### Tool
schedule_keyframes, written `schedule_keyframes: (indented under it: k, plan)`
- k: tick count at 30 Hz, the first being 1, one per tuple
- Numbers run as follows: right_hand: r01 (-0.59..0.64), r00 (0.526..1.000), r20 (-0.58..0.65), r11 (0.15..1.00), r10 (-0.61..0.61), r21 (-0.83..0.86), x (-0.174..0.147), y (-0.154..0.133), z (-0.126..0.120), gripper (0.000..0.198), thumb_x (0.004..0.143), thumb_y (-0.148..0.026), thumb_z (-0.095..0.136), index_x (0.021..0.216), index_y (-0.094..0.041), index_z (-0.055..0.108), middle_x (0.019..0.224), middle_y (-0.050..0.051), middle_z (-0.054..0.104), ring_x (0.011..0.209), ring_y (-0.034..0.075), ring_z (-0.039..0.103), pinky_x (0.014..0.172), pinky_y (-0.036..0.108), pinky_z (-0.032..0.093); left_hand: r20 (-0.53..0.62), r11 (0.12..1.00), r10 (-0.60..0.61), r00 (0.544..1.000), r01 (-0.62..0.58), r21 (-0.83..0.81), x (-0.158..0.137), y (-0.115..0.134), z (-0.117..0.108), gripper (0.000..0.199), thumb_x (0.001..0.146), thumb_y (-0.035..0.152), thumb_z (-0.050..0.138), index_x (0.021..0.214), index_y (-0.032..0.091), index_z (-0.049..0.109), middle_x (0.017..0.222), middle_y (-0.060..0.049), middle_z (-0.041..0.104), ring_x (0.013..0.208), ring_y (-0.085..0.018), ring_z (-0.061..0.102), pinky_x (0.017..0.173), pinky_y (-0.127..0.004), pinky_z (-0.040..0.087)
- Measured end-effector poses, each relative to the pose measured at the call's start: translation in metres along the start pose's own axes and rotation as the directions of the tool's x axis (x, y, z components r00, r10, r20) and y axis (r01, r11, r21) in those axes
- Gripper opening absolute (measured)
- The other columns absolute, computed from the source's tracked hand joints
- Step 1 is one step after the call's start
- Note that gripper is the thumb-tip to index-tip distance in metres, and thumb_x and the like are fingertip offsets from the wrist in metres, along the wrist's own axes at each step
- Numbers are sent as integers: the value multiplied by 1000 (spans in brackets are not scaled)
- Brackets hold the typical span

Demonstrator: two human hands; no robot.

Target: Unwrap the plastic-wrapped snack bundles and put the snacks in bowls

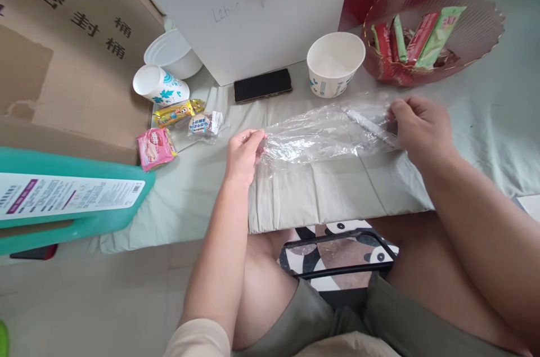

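Observation:
A clear plastic bag (312, 138) is stretched sideways over the cloth-covered table. My left hand (244, 156) pinches its left end between thumb and fingers. At the other end, my right hand (422, 126) is closed on the plastic. A whitish strip (367, 123) shows at the bag's right part; whether it lies inside or belongs to the bag I cannot tell. Just beyond the bag stands a white paper bowl (335, 64) with a blue pattern. Left of my left hand lies a small wrapped biscuit pack (205, 123).
A black phone (262, 86) lies before a white box (253, 14). A pink-tinted bowl (476, 36) holds wrapped snacks. To the left are a tipped paper cup (160, 85), a white tub (172, 53), a yellow packet (179, 112), a pink packet (155, 149), a carton (84, 81) and a teal jug (105, 219).

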State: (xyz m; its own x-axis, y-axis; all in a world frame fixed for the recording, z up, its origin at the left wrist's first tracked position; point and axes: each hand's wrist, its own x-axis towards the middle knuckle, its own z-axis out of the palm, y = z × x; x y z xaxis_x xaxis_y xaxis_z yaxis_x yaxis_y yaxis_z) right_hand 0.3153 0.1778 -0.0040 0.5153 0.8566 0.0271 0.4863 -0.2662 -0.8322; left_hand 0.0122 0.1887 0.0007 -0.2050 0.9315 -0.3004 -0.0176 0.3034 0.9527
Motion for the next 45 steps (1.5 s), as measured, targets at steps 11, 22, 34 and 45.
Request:
schedule_keyframes:
  k: [11, 22, 34, 45]
  plan:
    - [17, 999, -43, 989, -11, 148, -3, -4, 1, 4, 85, -19, 58, 88, -21, 58, 82, -3, 59, 48, 9, 57, 48, 25, 39, -2, 998, 60, 998, -60, -23, 0, -1, 3, 33, 70, 25, 73, 93, 24, 50, 66, 7, 58, 53, -8, 59, 46, -16, 38]
    - [598, 744, -182, 762, -643, -247, -9, 14, -4, 36, 76, -17, 62, 112, -18, 62, 116, 16, 65, 118, 29, 61, 97, 49, 50, -45, 955, 146, 988, -129, 266, 1, -6, 0, 22, 80, 21, 65, 98, 24, 54, 74, 4, 60, 47, -7, 45, 38, -17, 31]
    - [800, 582, 655, 485, -482, -354, -75, -3, 32, 52, 105, -45, 34, 153, -28, 48, 162, 7, 43, 152, 39, 31, 119, 64, 24, 44, 712, 317, 947, -268, 649, 9, -17, -16, 25, 83, 23, 62, 108, 26, 58, 90, 2, 67, 54, -10, 48, 61, -27, 47]
    - [763, 634, 628, 499, -451, -412, -78, -4, 37, 55, 104, -48, 36, 155, -29, 44, 163, 7, 40, 151, 41, 30, 119, 62, 25, 174, 371, 737, 653, -605, 704, -36, 6, 9, 8, 88, 17, 59, 95, 19, 63, 97, -6, 66, 87, -18, 64, 84, -34, 52]
